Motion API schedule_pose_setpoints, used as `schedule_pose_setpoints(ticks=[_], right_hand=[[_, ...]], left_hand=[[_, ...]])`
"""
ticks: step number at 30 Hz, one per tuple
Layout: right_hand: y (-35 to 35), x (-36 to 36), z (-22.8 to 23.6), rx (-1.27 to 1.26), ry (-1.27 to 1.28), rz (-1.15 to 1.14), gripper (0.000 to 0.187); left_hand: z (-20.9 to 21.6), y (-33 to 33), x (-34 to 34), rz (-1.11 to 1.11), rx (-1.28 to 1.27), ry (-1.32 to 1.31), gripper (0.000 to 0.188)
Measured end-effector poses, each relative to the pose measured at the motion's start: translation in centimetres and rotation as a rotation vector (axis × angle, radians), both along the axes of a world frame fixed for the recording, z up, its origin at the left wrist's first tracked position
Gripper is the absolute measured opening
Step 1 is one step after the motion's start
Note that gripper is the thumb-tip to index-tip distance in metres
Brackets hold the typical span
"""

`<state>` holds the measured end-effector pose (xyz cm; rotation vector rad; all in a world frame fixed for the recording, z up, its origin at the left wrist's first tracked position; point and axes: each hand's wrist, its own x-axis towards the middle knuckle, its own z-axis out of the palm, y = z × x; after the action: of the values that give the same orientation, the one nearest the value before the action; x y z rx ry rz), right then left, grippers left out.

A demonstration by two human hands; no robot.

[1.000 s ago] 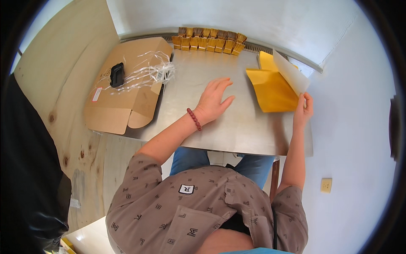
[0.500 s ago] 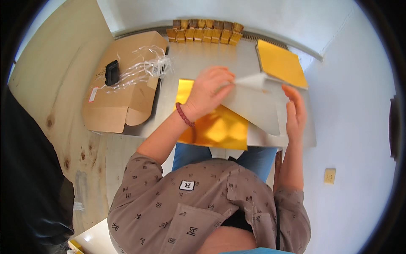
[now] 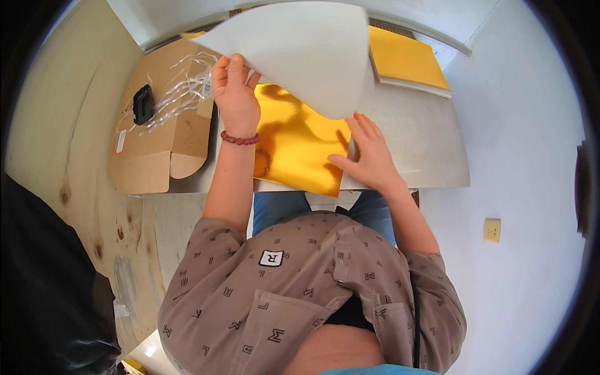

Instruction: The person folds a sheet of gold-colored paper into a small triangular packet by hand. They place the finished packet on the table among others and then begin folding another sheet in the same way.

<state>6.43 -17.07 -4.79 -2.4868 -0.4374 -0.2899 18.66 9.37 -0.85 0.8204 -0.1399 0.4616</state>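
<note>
A large sheet [image 3: 300,53], white on the side toward me, is raised and curved over the far part of the table. A sliver of gold shows at its left corner. My left hand [image 3: 236,97], a red beaded bracelet on its wrist, pinches the sheet's lower left edge between thumb and fingers. Below lies a shiny gold sheet [image 3: 300,147], flat on the table with its near edge toward my lap. My right hand [image 3: 369,150] is open, fingers spread, beside the gold sheet's right edge. Its thumb reaches over that edge, and its fingertips come close to the white sheet's lower corner.
The metal table [image 3: 425,131] stretches to the right. A stack of gold-topped sheets [image 3: 409,59] sits at the far right. On the left, a flattened cardboard box [image 3: 187,147] carries clear plastic strips [image 3: 178,81] and a black plastic object [image 3: 143,104]. Walls enclose the table.
The white-backed sheet has gone from low over the table to raised at the far side. My left hand moved left with it; my right hand came leftward to the gold sheet's edge.
</note>
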Motion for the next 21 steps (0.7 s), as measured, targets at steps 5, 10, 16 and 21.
schedule_pose_setpoints(ticks=[5,10,16,21], right_hand=[[-0.1,0.5,-0.9,-0.243,-0.068,0.068,0.077],[-2.4,0.8,-0.1,-0.148,-0.017,0.109,0.052],[-5.2,2.6,1.0,-0.035,-0.106,0.142,0.035],[-11.3,6.6,3.1,0.017,-0.364,0.035,0.035]], left_hand=[[2.0,4.0,-1.2,0.011,-0.097,-0.072,0.01],[3.1,7.0,-5.0,-0.074,-0.069,0.039,0.02],[1.8,5.7,-9.1,-0.303,0.046,0.155,0.031],[0.3,5.5,-9.1,-0.398,0.086,0.249,0.029]])
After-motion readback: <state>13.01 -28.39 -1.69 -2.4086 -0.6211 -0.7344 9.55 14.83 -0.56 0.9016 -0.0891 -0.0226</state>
